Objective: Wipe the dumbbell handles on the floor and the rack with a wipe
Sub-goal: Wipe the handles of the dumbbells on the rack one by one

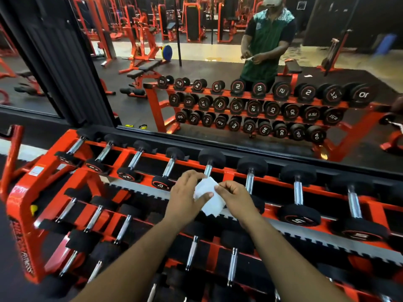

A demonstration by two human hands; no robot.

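both hands hold the white wipe (pixel 208 196) above the orange rack (pixel 21 205) — left hand (pixel 185 196) pinching its near edge, right hand (pixel 234 198) gripping the far corner. the nearest dumbbell handle (pixel 208 170) lies just beyond the fingertips, its long axis running away from the person — slightly closer to the left hand.

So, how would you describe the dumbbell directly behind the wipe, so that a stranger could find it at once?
Start at the orange rack below the mirror and take its top row. The dumbbell is fifth from the left end, and its chrome handle runs down behind the white wipe that both hands pinch. No other dumbbell in that row is partly covered by the wipe.
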